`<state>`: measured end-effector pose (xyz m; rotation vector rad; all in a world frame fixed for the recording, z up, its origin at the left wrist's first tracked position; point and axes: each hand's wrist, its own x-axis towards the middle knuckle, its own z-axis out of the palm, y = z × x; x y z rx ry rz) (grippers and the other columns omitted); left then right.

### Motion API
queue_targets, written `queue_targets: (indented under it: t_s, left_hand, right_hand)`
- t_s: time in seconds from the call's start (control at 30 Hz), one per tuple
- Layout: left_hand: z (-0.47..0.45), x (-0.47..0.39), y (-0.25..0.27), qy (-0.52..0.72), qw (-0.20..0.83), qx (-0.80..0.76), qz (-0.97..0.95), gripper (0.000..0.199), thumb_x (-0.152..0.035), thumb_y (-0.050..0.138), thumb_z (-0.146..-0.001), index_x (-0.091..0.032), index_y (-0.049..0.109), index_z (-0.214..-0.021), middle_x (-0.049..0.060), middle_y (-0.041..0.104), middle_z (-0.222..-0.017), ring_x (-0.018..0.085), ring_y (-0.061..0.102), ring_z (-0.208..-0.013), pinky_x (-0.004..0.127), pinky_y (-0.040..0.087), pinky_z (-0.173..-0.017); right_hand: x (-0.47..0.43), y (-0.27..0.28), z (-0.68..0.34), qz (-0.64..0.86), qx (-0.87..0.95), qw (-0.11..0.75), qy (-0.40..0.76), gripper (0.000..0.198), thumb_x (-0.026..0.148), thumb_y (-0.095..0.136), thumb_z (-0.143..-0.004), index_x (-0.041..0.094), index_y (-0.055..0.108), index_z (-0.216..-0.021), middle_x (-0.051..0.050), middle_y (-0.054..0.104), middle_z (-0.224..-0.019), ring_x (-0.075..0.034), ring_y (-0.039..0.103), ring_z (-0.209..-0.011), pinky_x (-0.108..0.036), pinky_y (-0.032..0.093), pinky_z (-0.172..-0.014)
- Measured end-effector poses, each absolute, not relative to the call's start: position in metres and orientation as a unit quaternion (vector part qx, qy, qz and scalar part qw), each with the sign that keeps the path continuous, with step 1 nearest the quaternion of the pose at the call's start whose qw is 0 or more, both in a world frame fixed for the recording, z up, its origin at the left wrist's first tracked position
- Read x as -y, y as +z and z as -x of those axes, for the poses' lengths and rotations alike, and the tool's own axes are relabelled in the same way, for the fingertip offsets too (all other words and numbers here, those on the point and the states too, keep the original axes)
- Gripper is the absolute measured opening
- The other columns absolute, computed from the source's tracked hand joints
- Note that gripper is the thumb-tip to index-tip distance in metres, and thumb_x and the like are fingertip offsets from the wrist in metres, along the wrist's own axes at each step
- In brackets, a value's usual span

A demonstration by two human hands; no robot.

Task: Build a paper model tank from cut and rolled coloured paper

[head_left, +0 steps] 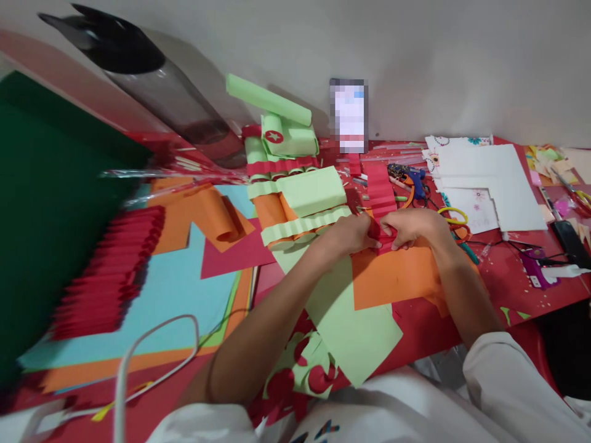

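My left hand (355, 231) and my right hand (406, 228) meet over a red paper strip (381, 187). Both sets of fingers pinch its near end, and crosswise folds run along the strip away from me. Beneath my right hand lies an orange paper sheet (392, 277), which partly covers a light green sheet (360, 332). Just left of my left hand stands a paper tank model (311, 191) in green, orange and red, with a rolled green tube and a star on a red disc.
Coloured sheets (184, 295) and a stack of pleated red strips (111, 277) lie left, by a clear bottle (184, 98). A phone (349, 117) leans on the wall. Right are a blue glue gun (416, 183), yellow-handled scissors (453, 215), white boards (494, 178) and a white cable (157, 320) at front left.
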<state>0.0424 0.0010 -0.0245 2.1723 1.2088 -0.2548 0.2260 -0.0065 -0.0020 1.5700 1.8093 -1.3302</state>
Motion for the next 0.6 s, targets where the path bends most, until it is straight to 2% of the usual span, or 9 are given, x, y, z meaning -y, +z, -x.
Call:
queue_targets:
  t_s: [0.23,0.33,0.43,0.5,0.6]
  left_hand:
    - [-0.041,-0.003,-0.026,-0.100,0.323,-0.452,-0.825,0.021,-0.042,0.072,-0.082,-0.024,0.067,-0.091,0.006,0.074,-0.082,0.025,0.068,-0.079,0.029,0.039,-0.064]
    - [-0.039,-0.003,-0.023,-0.095,0.332,-0.454,-0.821,0.023,-0.045,0.071,-0.083,-0.024,0.063,-0.089,0.006,0.074,-0.082,0.025,0.068,-0.076,0.029,0.038,-0.061]
    - [-0.037,-0.004,-0.019,-0.068,0.341,-0.459,-0.818,0.027,-0.048,0.067,-0.087,-0.022,0.061,-0.091,0.008,0.075,-0.083,0.024,0.068,-0.073,0.030,0.039,-0.059]
    - [-0.035,-0.006,-0.018,-0.034,0.378,-0.454,-0.806,0.030,-0.050,0.064,-0.089,-0.021,0.061,-0.096,0.008,0.075,-0.080,0.024,0.068,-0.071,0.030,0.040,-0.058]
    - [-0.033,-0.010,-0.017,0.033,0.501,-0.429,-0.751,0.043,-0.055,0.068,-0.087,-0.020,0.061,-0.111,0.005,0.074,-0.076,0.023,0.070,-0.068,0.029,0.045,-0.058]
  right_hand:
    - [0.004,-0.006,-0.231,-0.539,-0.660,0.187,-0.490,0.043,0.012,0.081,-0.079,0.025,0.043,-0.093,0.006,0.069,-0.064,-0.022,0.076,-0.068,-0.023,0.052,-0.055]
    - [0.003,-0.001,-0.236,-0.524,-0.663,0.163,-0.509,0.045,0.015,0.084,-0.077,0.025,0.044,-0.094,0.005,0.070,-0.069,-0.020,0.074,-0.066,-0.024,0.051,-0.056]
    - [0.003,0.010,-0.244,-0.493,-0.679,0.116,-0.531,0.039,0.019,0.081,-0.080,0.024,0.045,-0.094,0.004,0.069,-0.073,-0.016,0.069,-0.064,-0.024,0.049,-0.057]
    - [0.003,0.019,-0.251,-0.472,-0.709,0.068,-0.520,0.033,0.019,0.078,-0.082,0.023,0.047,-0.094,0.004,0.067,-0.074,-0.015,0.065,-0.065,-0.023,0.045,-0.057]
    - [0.006,0.029,-0.263,-0.449,-0.749,-0.005,-0.488,0.027,0.022,0.077,-0.084,0.022,0.051,-0.094,0.004,0.060,-0.075,-0.014,0.059,-0.067,-0.024,0.040,-0.058]
